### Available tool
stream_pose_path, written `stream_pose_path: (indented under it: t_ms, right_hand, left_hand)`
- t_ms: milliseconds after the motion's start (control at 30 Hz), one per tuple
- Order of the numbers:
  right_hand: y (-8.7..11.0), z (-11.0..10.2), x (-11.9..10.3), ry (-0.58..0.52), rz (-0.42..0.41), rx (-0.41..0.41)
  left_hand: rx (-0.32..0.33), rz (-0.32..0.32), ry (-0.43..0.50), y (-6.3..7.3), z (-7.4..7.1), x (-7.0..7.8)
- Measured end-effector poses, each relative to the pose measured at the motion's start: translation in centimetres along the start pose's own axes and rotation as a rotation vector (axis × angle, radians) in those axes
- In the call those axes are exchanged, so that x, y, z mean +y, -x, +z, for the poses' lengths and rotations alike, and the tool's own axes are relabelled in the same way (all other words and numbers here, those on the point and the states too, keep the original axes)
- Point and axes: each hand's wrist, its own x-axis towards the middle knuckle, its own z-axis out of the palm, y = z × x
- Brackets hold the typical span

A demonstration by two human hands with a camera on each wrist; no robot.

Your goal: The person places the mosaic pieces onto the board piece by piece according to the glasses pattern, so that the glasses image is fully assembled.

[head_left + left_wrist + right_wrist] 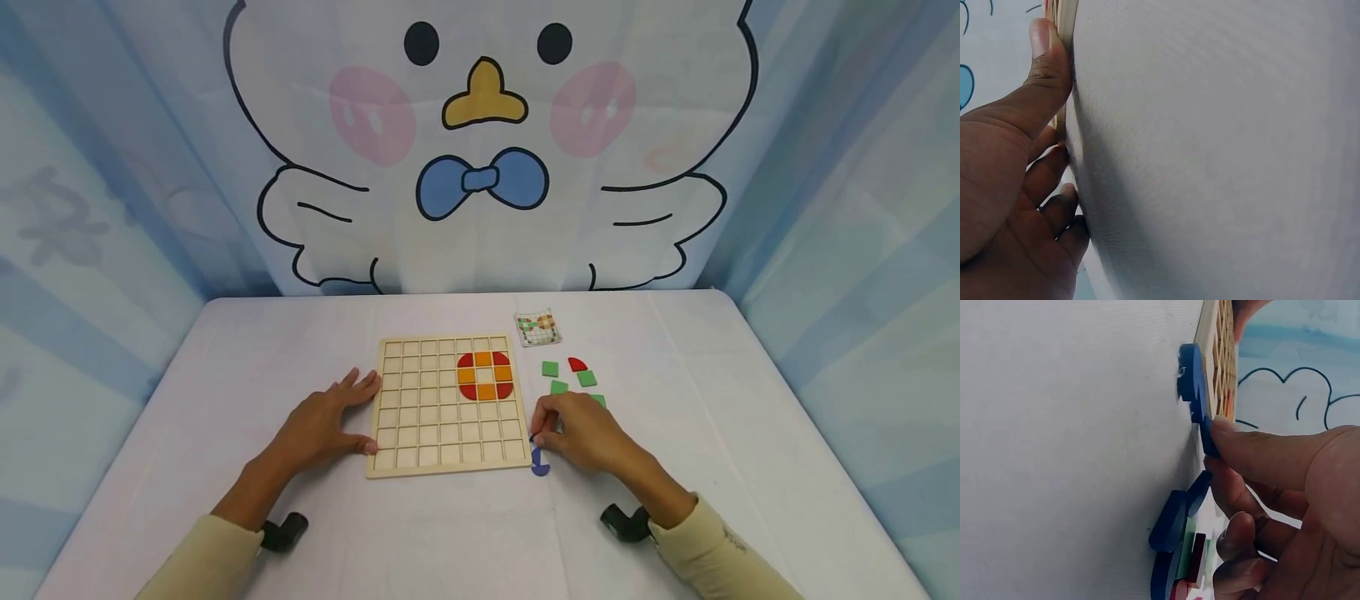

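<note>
A wooden grid board (418,433) lies flat on the table. Near its upper right, orange squares (467,375) and red quarter-round tiles (501,359) form a ring around one bare cell. My left hand (318,425) touches the board's left edge, fingers spread, thumb at the lower left corner. Just off the right edge, my right hand (581,429) pinches a small blue tile (1208,440) between thumb and index finger; the fingers partly hide it. Other blue tiles (540,468) lie along the board's lower right side.
Several green squares (550,368) and a red quarter-round piece (577,364) lie right of the board, some partly behind my right hand. Above them is a small patterned card (537,328). A white cloth (465,533) covers the table; a printed curtain (480,250) hangs behind it.
</note>
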Motion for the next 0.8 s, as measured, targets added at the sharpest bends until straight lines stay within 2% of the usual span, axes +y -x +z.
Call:
stream_pose_path:
  t_ms: [433,800]
  right_hand:
    - [-1.0,-0.1,-0.8,-0.087,-0.025,0.077]
    - [-2.4,0.2,-1.8,-0.103,-0.070,0.075]
  left_hand:
    - [0.001,0.001,-0.003,0.0,0.0,0.0]
    - [-0.003,-0.003,-0.011,-0.1,0.2,-0.2]
